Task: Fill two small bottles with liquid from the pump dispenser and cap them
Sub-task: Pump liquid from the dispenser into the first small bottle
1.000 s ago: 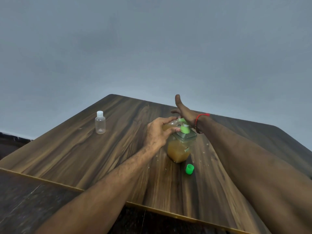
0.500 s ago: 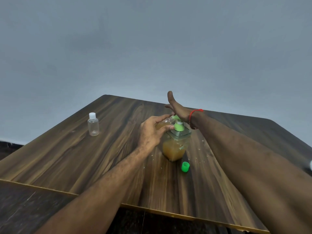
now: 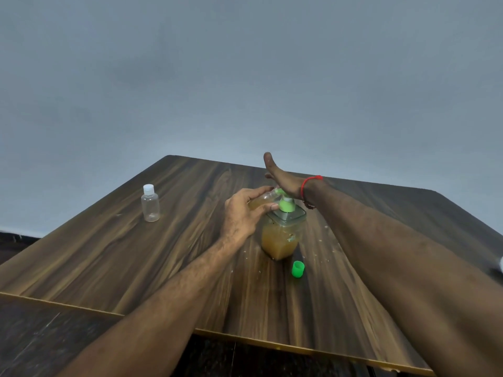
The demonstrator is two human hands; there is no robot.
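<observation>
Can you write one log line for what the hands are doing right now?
left hand: holds small bottle at spout | right hand: presses pump dispenser

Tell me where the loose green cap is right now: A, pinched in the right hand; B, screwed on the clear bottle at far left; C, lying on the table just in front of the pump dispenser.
C: the green cap lies loose on the table in front of the pump dispenser, touched by neither hand.

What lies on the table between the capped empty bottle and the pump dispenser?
In the head view, only the left hand, holding a small bottle at the spout; otherwise bare table separates the capped bottle from the pump dispenser.
</observation>
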